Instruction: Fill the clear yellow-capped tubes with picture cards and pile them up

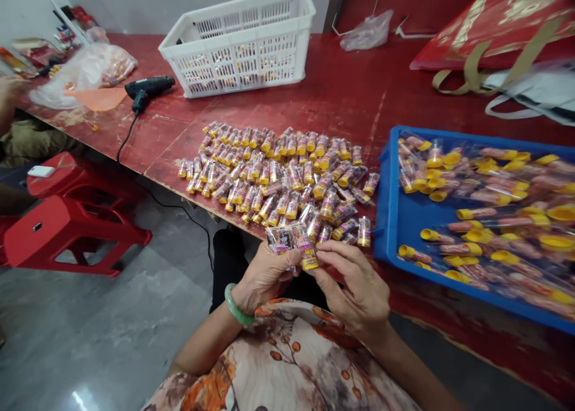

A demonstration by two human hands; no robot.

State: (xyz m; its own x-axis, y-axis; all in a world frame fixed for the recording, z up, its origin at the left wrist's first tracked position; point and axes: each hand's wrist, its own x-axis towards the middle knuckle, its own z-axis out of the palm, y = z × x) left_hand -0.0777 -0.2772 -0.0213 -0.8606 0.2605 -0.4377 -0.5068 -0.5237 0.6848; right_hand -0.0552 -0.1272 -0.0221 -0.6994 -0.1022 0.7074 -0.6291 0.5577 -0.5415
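Observation:
My left hand [268, 272], a green bangle on its wrist, is closed on a printed clear plastic sleeve [279, 239] and a small yellow-ended tube [305, 246] side by side. The thumb lies across their lower part. My right hand [354, 282] is closed at the tube's right side, thumb and fingertips at its yellow end; its other fingers are bent. Just beyond my hands, many similar yellow-ended tubes [274, 174] in printed film lie in rough rows on the red table [359, 102].
On the right stands a blue tray [384, 219] of yellow-rimmed tubes in clear film. A white basket [238, 54], black heat gun [148, 87] with trailing cord, and red bag [494, 27] are farther back. Red stools [67, 231] stand left, near another person's hand [9, 99].

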